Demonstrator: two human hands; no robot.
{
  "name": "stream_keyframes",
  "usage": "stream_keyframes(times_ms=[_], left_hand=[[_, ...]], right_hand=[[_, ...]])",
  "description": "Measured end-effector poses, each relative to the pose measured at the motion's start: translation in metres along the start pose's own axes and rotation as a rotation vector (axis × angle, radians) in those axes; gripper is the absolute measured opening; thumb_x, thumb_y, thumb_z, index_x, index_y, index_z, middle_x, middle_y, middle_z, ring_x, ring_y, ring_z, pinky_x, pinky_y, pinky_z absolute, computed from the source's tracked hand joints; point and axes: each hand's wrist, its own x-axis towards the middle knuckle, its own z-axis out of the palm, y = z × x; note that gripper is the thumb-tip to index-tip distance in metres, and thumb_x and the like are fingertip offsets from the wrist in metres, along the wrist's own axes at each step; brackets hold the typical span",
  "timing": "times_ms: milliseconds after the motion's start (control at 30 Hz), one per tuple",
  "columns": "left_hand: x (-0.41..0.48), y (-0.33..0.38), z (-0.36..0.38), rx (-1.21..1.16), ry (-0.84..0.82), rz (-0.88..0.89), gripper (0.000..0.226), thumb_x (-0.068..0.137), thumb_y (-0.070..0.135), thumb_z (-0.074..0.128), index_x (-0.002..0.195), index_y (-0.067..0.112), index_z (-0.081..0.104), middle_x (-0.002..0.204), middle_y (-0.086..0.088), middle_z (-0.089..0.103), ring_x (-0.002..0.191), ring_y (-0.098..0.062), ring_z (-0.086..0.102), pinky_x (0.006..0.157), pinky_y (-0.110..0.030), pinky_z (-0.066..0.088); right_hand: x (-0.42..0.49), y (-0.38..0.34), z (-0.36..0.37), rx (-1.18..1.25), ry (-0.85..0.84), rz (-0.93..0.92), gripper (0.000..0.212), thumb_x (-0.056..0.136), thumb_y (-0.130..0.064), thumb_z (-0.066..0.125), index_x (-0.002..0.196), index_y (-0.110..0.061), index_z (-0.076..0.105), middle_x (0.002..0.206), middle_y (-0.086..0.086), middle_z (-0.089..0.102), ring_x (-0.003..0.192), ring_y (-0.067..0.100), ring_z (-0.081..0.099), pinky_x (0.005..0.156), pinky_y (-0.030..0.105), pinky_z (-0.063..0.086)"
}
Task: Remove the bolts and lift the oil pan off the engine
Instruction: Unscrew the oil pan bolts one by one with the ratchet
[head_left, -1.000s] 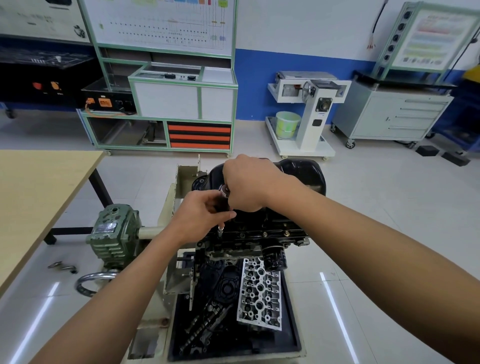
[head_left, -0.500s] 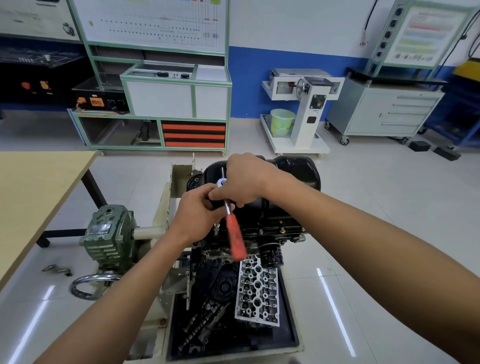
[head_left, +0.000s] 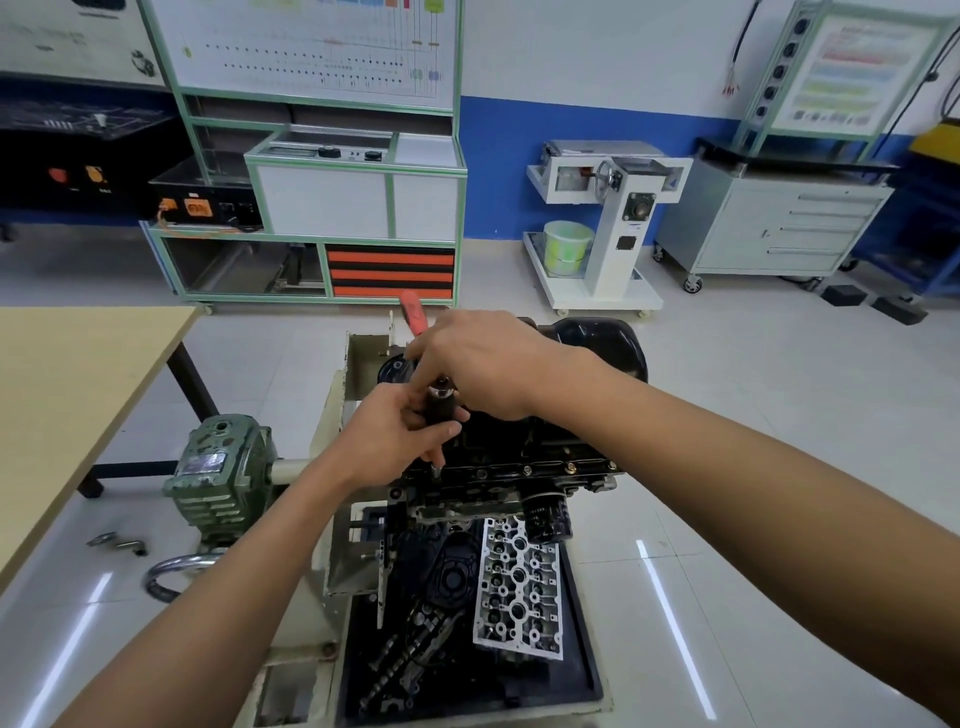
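Presently, the oil pan (head_left: 597, 338) sits on the engine (head_left: 519, 467), just right of the tool. The left hand (head_left: 400, 436) is curled round the upright extension (head_left: 440, 402), tip at the near flange directly below; the right hand (head_left: 483, 364) clasps the ratchet head, red handle (head_left: 413, 312) pointing away.

Black oil pan (head_left: 597, 338): painted metal, glossy. Engine block (head_left: 509, 467): dark metal, matt, grimy. Cyl. head (head_left: 519, 587) at 6 o'clock: bright silvery cast metal, rough. Grip of ratchet (head_left: 413, 312): red, smooth, plastic-like. Its ext. bar (head_left: 440, 402): dark metal, dull. Tabletop (head_left: 78, 389) at 9 o'clock: pale wood-look, matt. Floor (head_left: 779, 467): glossy tile.
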Motion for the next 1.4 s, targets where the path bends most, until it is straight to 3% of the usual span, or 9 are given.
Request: stream_keyframes(times_ms=[233, 433, 500, 700, 800, 967, 1067, 1233, 1400], left_hand=[[0.000, -0.008, 0.007, -0.014, 0.140, 0.034, 0.007, 0.092, 0.013, 0.075, 0.092, 0.019, 0.073, 0.077, 0.003, 0.075, 0.059, -0.025, 0.071, 0.064, -0.030, 0.061], [0.001, -0.009, 0.012, -0.010, 0.145, 0.094, 0.031, 0.089, 0.006, 0.076, 0.078, 0.035, 0.074, 0.065, 0.001, 0.069, 0.054, -0.020, 0.066, 0.058, -0.037, 0.058], [0.001, -0.009, 0.013, -0.011, 0.151, 0.093, 0.041, 0.088, 0.001, 0.076, 0.069, 0.037, 0.071, 0.058, 0.010, 0.062, 0.049, -0.011, 0.060, 0.053, -0.028, 0.051], [0.000, -0.004, -0.001, -0.037, -0.044, 0.038, 0.023, 0.091, 0.005, 0.075, 0.104, 0.024, 0.073, 0.095, 0.000, 0.076, 0.065, -0.025, 0.072, 0.070, -0.038, 0.063], [-0.001, 0.004, 0.001, -0.024, -0.118, 0.015, 0.026, 0.096, 0.002, 0.067, 0.115, 0.019, 0.066, 0.111, 0.006, 0.075, 0.072, -0.027, 0.075, 0.073, -0.040, 0.063], [0.000, 0.009, -0.002, 0.030, -0.126, -0.006, 0.022, 0.099, -0.001, 0.061, 0.118, 0.009, 0.064, 0.086, 0.016, 0.076, 0.074, -0.027, 0.075, 0.070, -0.033, 0.061], [-0.001, 0.010, -0.002, 0.039, -0.116, -0.015, 0.020, 0.097, 0.001, 0.066, 0.115, 0.010, 0.067, 0.086, 0.016, 0.076, 0.074, -0.026, 0.075, 0.073, -0.036, 0.063], [-0.001, 0.005, 0.001, -0.001, -0.005, -0.035, 0.020, 0.085, 0.005, 0.080, 0.102, 0.014, 0.073, 0.094, 0.002, 0.078, 0.073, -0.035, 0.073, 0.079, -0.051, 0.062], [0.000, 0.001, 0.009, 0.081, 0.081, 0.057, 0.022, 0.079, 0.011, 0.087, 0.086, 0.019, 0.069, 0.076, -0.001, 0.073, 0.063, -0.024, 0.069, 0.068, -0.044, 0.061]], right_hand=[[0.001, 0.002, 0.003, 0.002, 0.089, 0.178, 0.015, 0.080, -0.018, 0.069, 0.082, -0.024, 0.055, 0.075, -0.004, 0.037, 0.073, 0.025, 0.054, 0.054, 0.028, 0.037], [-0.005, 0.003, 0.002, 0.176, 0.019, 0.335, 0.042, 0.071, -0.055, 0.071, 0.058, -0.019, 0.052, 0.059, -0.003, 0.054, 0.055, 0.015, 0.052, 0.047, 0.026, 0.031], [-0.006, 0.001, 0.003, 0.230, -0.004, 0.362, 0.049, 0.069, -0.063, 0.070, 0.054, -0.020, 0.053, 0.050, -0.005, 0.055, 0.050, 0.012, 0.052, 0.047, 0.025, 0.031], [-0.010, 0.001, -0.005, 0.132, -0.019, 0.269, 0.039, 0.074, -0.034, 0.083, 0.065, -0.023, 0.047, 0.068, -0.004, 0.042, 0.055, 0.014, 0.042, 0.050, 0.028, 0.031], [-0.010, 0.003, -0.006, 0.022, 0.026, 0.193, 0.024, 0.083, -0.008, 0.068, 0.077, -0.024, 0.052, 0.072, -0.003, 0.032, 0.060, 0.021, 0.039, 0.057, 0.031, 0.037], [-0.008, 0.002, -0.001, 0.047, 0.027, 0.044, 0.025, 0.078, -0.002, 0.070, 0.089, -0.024, 0.069, 0.102, 0.001, 0.062, 0.090, 0.027, 0.060, 0.070, 0.040, 0.051], [-0.008, 0.002, 0.004, 0.050, 0.024, 0.055, 0.025, 0.078, -0.004, 0.072, 0.094, -0.023, 0.071, 0.105, 0.002, 0.061, 0.091, 0.028, 0.061, 0.065, 0.038, 0.049], [-0.010, 0.003, 0.001, 0.037, 0.051, 0.224, 0.014, 0.083, -0.014, 0.068, 0.091, -0.021, 0.059, 0.080, -0.002, 0.038, 0.072, 0.026, 0.047, 0.061, 0.033, 0.040], [-0.010, 0.006, -0.001, 0.186, -0.133, 0.303, 0.030, 0.078, -0.037, 0.072, 0.063, -0.019, 0.055, 0.045, -0.005, 0.060, 0.052, 0.018, 0.065, 0.045, 0.024, 0.038]])
